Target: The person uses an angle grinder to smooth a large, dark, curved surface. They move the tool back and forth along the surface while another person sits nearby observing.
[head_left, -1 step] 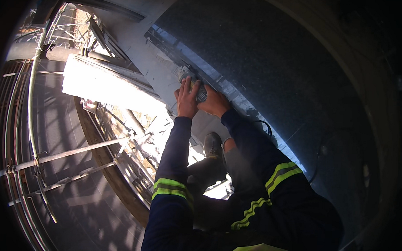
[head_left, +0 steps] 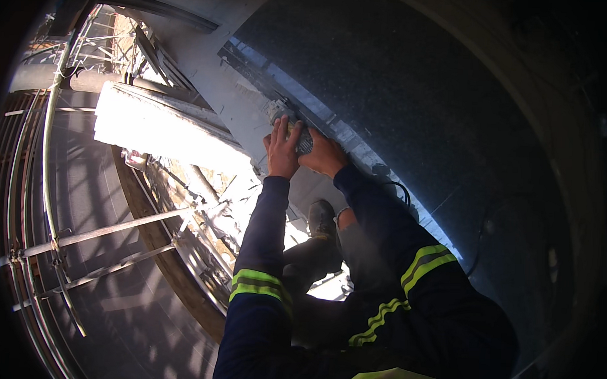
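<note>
Both my hands are on a dusty angle grinder (head_left: 306, 145), whose ribbed dark body shows between them. My left hand (head_left: 283, 151) is closed over its front part, fingers pointing forward. Just to the right and behind, my right hand (head_left: 323, 155) wraps round the body. The grinder's head lies by the lower edge of a large dark panel (head_left: 400, 106), over a dusty grey ledge (head_left: 233, 103). Its disc cannot be made out. A pale, sunlit strip (head_left: 358, 150) runs along the panel's edge.
A black cable (head_left: 404, 191) curves beside my right forearm. Below me are my boot (head_left: 322, 219) and a glaringly bright area. Scaffold tubes (head_left: 49, 160) stand at the left, with crossing poles (head_left: 115, 231) and a curved brown edge (head_left: 155, 254).
</note>
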The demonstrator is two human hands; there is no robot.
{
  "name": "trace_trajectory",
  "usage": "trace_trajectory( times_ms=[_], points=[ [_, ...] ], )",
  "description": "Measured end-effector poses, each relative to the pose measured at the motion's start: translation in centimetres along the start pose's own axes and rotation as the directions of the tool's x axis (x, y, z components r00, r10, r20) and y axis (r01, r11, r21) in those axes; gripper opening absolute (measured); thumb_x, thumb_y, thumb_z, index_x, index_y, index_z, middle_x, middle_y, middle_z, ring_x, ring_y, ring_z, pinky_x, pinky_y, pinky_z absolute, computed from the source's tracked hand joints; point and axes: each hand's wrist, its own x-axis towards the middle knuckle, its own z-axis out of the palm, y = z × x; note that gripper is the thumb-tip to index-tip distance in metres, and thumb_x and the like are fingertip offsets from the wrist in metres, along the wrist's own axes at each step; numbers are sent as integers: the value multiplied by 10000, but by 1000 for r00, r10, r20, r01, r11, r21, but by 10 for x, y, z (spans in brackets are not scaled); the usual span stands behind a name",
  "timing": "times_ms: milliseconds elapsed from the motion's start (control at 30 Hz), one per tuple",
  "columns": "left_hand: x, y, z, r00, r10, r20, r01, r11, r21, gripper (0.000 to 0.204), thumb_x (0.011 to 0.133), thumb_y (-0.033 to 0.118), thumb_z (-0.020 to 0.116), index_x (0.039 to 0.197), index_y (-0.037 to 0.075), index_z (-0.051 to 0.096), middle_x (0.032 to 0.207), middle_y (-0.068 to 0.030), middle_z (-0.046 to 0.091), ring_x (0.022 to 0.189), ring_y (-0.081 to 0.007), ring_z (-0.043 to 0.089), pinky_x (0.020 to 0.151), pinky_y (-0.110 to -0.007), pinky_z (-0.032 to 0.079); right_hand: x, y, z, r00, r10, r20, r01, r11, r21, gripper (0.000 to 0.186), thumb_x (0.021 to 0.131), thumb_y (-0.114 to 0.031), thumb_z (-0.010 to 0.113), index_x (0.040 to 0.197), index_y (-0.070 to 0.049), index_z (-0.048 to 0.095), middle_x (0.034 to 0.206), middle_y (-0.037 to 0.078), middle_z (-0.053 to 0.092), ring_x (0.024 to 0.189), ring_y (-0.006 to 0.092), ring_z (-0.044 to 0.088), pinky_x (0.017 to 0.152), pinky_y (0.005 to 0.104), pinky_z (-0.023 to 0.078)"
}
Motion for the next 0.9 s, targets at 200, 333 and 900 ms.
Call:
trace_trajectory(
  times_ms=[200, 333, 900],
  points=[
    [10, -6, 3, 1000, 14, -7, -14, 1000, 6, 810, 749, -26, 747, 1499, 237, 593, 1649, -182, 442, 1498, -401, 465, 1093, -532, 379, 12, 2, 3, 998, -27, -56, 27, 1000, -2, 1007, 714, -299, 768, 1613, -20, 410, 1452, 329, 605, 1375, 470, 575, 1146, 476, 478],
    [11, -13, 7, 1000, 17, -5, -17, 1000, 26, 770, 777, 17, 750, 1497, 241, 593, 1640, -179, 455, 1498, -395, 467, 1102, -531, 380, 16, 0, 3, 999, -40, -36, 42, 998, 54, 957, 725, -263, 775, 1585, -21, 432, 1491, 329, 567, 1399, 480, 544, 1170, 490, 455],
    [14, -10, 4, 1000, 0, 7, 0, 1000, 0, 808, 739, 75, 825, 1491, 264, 595, 1648, -163, 452, 1505, -387, 462, 1083, -537, 388, 19, 0, 2, 999, -25, -36, 25, 1000, 2, 1033, 705, -292, 780, 1617, 2, 395, 1483, 322, 584, 1391, 455, 565, 1157, 464, 473]
  ],
)
